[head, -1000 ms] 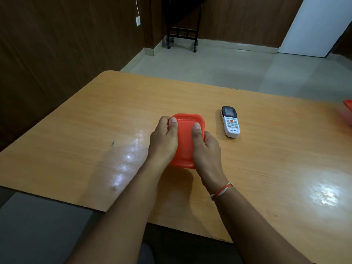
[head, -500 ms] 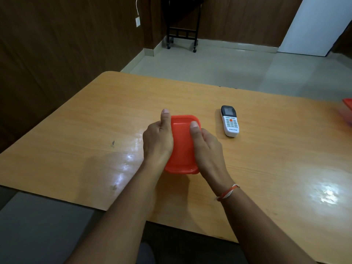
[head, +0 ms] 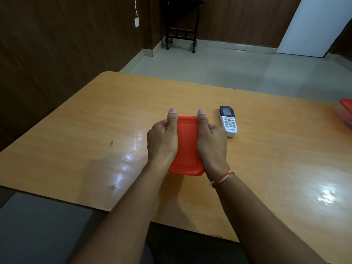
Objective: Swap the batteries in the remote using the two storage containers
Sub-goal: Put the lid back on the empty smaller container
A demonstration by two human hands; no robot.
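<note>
Table (head: 76,149) mostly bare on the left — glare patches, a small dark mark. Left hand (head: 162,141) clamped on the left edge of the red box (head: 187,149), thumb up along the rim, fingers hidden beneath. Box lidded, held between both hands at table centre; whether resting on the wood or just off it, cannot tell. Right hand (head: 212,141) clamped on the opposite edge, thumb likewise at the far corner; a thread band (head: 222,178) at the wrist. Remote (head: 228,121) just right of that hand, face up, flat on the table, not touching it. Second box (head: 345,113) at the far right edge, well apart, mostly cut off by the frame.

Step in hand, judged: prying the lid off the near box. Early in the task — remote untouched, its back cover not yet reached. To do it well: press up with both thumbs at the far corners together, fingers bracing the base from under, box kept level so any batteries inside stay put. Peel from one corner rather than yanking. Risk: lid snapping free, contents scattering, or an elbow nudging the remote.
</note>
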